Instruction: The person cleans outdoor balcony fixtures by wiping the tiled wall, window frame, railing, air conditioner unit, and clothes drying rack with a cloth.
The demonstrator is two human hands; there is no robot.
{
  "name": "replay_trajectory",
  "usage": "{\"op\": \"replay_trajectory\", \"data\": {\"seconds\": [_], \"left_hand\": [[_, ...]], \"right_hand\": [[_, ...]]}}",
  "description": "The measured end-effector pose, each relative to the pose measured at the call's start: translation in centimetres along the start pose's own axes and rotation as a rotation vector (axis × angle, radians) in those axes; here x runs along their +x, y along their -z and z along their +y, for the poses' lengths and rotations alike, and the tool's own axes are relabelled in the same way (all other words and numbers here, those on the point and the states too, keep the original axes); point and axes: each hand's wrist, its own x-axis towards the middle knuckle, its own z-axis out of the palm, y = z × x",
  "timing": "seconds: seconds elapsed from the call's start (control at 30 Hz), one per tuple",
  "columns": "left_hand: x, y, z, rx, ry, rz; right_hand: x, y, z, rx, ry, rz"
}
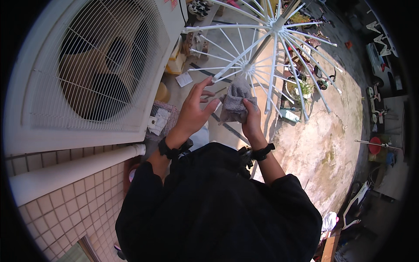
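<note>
A grey cloth (pixel 238 101) is bunched up in my right hand (pixel 252 120), with the thumb pressed on its front. Left of it, my left hand (pixel 195 109) has its fingers apart and the thumb pointing toward the cloth. Its index fingertip is at the end of a white rib, and whether it touches is hard to tell. That rib belongs to a white drying rack (pixel 271 70) shaped like a bare umbrella frame, with arms fanning out from two hubs on a metal pole (pixel 261 47). Part of the lower arms is hidden behind the cloth.
An air conditioner's outdoor unit (pixel 26 94) stands close on my left, above a white pipe (pixel 78 168) and a tiled wall (pixel 65 196). A pale bottle (pixel 290 115) and potted plants (pixel 305 89) are beyond the rack. A red round object (pixel 375 145) is at the far right.
</note>
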Motion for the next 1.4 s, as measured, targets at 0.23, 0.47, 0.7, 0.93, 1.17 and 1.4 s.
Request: {"op": "replay_trajectory", "data": {"seconds": [0.23,0.47,0.7,0.93,1.17,1.4], "left_hand": [[2.6,-0.7,0.2,-0.058,-0.093,-0.023],[3.9,0.2,-1.0,-0.069,-0.043,-0.067],[5.5,1.5,-1.3,-0.076,-0.066,-0.098],[5.5,1.6,-2.2,-0.078,-0.098,-0.223],[6.5,3.1,-3.3,-0.094,-0.133,-0.159],[6.3,3.5,-3.2,-0.087,-0.153,-0.179]], "right_hand": [[3.3,-2.6,-2.8,0.120,0.002,-0.203],[6.2,-4.9,-4.0,0.253,-0.044,-0.165],[11.3,-5.2,-4.6,0.364,0.110,-0.115],[14.9,-2.7,-5.7,0.545,0.156,-0.154],[7.0,-6.8,-2.3,0.143,0.051,-0.274],[8.6,-6.6,-3.8,0.190,0.051,-0.199]]}}
